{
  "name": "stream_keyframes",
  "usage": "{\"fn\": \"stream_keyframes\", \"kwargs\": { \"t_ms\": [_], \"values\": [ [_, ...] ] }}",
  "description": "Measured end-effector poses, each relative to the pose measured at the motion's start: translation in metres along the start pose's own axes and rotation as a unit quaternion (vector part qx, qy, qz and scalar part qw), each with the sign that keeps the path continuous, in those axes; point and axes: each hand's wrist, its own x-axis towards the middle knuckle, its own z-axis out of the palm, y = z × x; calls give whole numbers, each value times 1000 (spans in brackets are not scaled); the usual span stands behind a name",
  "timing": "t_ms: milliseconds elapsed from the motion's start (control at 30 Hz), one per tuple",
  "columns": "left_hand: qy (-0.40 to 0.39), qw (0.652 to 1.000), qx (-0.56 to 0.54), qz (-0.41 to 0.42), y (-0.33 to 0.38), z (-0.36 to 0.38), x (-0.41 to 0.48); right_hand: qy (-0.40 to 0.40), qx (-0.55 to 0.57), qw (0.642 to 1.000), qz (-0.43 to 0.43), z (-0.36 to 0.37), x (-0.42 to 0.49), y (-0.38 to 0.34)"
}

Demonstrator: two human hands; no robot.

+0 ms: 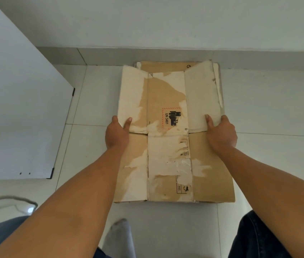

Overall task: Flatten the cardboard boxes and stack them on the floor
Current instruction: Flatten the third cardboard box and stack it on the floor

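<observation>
A flattened brown cardboard box [166, 101], its surface torn to white in patches and printed with a UN 3481 label, lies on the tiled floor in the middle of the head view. Edges of other flat cardboard [168, 64] show beneath it at the far end. My left hand [117, 133] grips the box's left edge, thumb on top. My right hand [220, 131] grips the right edge the same way. Both hands sit about halfway along the box's length, at the fold between flaps and body.
A white board or panel [17, 112] lies to the left, its corner near the box. The wall and its grey skirting [166, 54] run just beyond the cardboard. My socked foot [119, 237] and knees are at the bottom. A cable [7, 200] lies at lower left.
</observation>
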Motion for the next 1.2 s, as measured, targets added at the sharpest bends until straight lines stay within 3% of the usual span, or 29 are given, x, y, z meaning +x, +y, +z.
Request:
{"fn": "stream_keyframes", "kwargs": {
  "t_ms": [200, 733, 1200],
  "values": [
    [2, 999, 50, 10, 9, 13, 24, 11, 18, 1000, 13, 14, 19, 7],
    [-59, 988, 112, -87, 28, 55, 67, 30, -11, 999, 12, 29, 67, 6],
    [15, 997, 65, -28, 27, 60, 60, 63, -26, 998, 16, 33, 57, 6]
  ]
}}
